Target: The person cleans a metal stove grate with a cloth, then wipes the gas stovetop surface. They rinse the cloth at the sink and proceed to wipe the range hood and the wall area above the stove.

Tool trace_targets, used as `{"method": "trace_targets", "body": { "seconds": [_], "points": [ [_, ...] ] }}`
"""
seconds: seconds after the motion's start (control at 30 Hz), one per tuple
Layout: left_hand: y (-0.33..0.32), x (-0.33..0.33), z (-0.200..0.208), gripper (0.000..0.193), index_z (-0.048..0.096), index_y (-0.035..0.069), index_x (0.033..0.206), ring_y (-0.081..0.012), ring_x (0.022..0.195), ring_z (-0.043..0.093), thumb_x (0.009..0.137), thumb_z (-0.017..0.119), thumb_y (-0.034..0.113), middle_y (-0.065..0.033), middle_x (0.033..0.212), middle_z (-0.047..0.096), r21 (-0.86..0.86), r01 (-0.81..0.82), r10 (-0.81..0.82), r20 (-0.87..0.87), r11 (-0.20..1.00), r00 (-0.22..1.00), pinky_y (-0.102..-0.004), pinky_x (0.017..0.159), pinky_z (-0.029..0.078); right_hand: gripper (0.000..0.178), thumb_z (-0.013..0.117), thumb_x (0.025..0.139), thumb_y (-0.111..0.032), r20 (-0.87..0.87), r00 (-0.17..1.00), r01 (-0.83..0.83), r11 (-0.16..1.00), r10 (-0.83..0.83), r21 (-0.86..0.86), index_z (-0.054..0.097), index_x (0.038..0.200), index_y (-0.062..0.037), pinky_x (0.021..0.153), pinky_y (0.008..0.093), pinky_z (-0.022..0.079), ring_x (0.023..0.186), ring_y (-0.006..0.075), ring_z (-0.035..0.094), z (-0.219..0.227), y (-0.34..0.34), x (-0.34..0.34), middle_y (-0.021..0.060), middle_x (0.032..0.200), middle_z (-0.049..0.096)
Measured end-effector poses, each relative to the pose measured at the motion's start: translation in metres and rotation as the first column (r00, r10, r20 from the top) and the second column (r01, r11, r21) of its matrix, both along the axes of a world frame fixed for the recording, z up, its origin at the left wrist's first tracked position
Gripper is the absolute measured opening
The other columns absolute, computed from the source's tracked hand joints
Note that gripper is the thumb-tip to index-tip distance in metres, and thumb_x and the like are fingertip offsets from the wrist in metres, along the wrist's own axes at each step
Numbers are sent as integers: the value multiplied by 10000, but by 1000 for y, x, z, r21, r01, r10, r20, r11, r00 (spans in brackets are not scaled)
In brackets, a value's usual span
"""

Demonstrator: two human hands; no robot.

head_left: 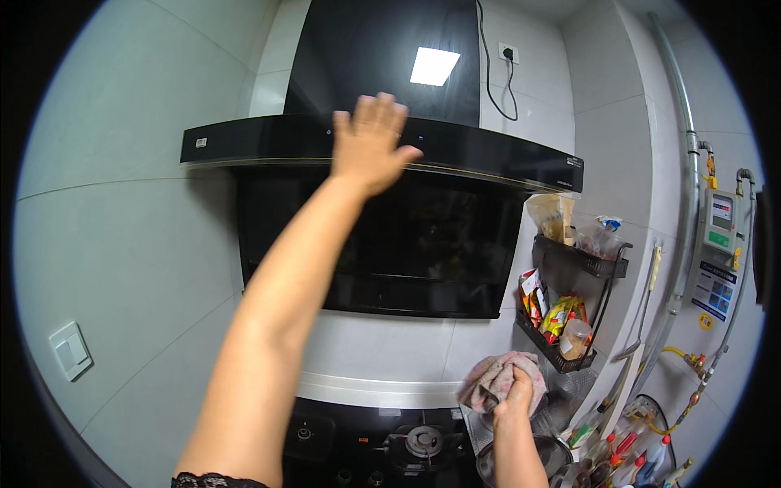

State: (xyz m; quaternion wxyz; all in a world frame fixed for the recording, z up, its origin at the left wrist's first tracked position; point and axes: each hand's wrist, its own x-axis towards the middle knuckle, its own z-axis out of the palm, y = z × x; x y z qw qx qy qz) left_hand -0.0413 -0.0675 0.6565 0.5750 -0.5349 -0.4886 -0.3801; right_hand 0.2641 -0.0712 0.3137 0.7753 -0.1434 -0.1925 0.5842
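Note:
My left hand (373, 145) is raised to the front band of a black range hood (480, 150), fingers stretched out and spread over the glossy surface. Whether the palm presses on it or hovers just in front, I cannot tell. Lower down on the right, my right hand (517, 398) grips a bunched pinkish-grey cloth (490, 382). The cloth hangs above the right side of a black gas stove (358, 464), near a pan (553, 451) partly hidden by my forearm. A dark slanted panel (390, 244) lies below the hood's band.
A black two-tier wall rack (561, 256) holds bags and a jar to the right. Several bottles (630, 464) crowd the lower right corner. Utensils hang by the wall, near a gas meter (720, 224) and pipes. A stove burner (423, 442) sits below; a cord (488, 65) dangles from a socket.

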Motion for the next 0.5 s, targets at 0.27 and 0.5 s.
{"method": "trace_targets", "body": {
  "seconds": [0.27, 0.5],
  "points": [
    [-74, -249, -38, 734, 217, 119, 1489, -297, 1444, 111, 935, 375, 574, -97, 1560, 169, -6, -366, 326, 470, 930, 820, -615, 1106, 109, 143, 527, 848, -130, 185, 981, -51, 999, 52, -13, 598, 940, -46, 740, 362, 511, 834, 246, 611, -22, -21, -22, 95, 906, 630],
    [-120, -321, -156, 714, 167, 108, 1502, -315, 1449, 71, 957, 376, 520, -119, 1572, 99, 16, -232, 195, 484, 973, 853, -596, 1117, 48, 180, 532, 820, -87, 245, 968, -79, 990, 49, 114, 590, 986, -49, 749, 373, 522, 830, 246, 612, -50, -95, -92, 95, 903, 624]
  ]
}}
